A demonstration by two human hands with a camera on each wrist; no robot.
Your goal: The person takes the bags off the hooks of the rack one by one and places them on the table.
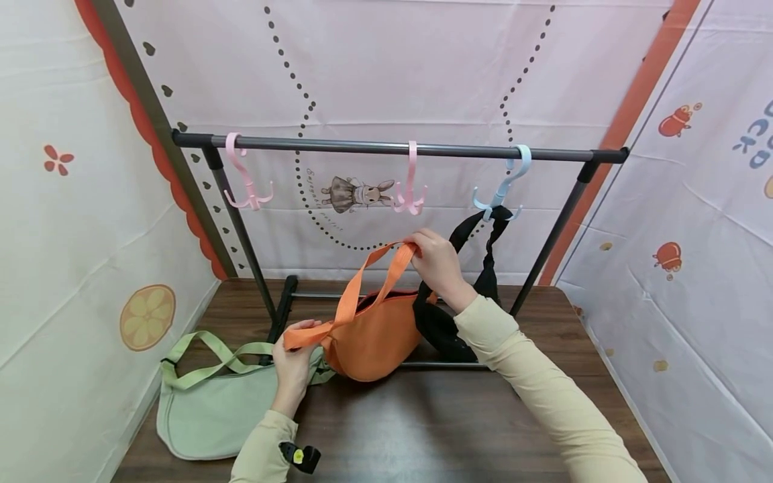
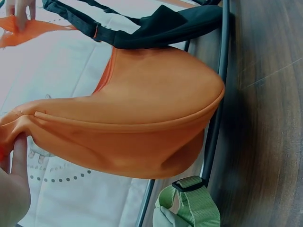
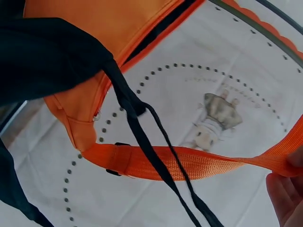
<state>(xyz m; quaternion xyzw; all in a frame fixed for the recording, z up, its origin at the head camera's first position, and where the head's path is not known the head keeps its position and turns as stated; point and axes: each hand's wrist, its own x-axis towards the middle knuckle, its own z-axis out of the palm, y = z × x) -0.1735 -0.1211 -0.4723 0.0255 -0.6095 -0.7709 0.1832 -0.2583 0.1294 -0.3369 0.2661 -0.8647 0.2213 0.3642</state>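
Note:
An orange shoulder bag [image 1: 371, 339] hangs between my two hands in front of the rack, its zipped top partly open. With my right hand [image 1: 439, 265] I pinch the upper part of its orange strap [image 3: 208, 165], just below the middle pink hook [image 1: 410, 191]. My left hand [image 1: 294, 362] grips the strap's left end, where it joins the bag, as the left wrist view also shows. A black bag [image 1: 443, 329] hangs by its strap from the blue hook [image 1: 502, 184], close against the orange bag's right side and partly behind my right wrist.
A dark metal rack [image 1: 362, 145] spans the back, with another pink hook [image 1: 247, 178] at its left. On the wooden table [image 1: 386, 429], a light green bag [image 1: 211, 412] lies at the left, next to my left forearm. Printed cloth walls [image 1: 90, 201] enclose the sides and back.

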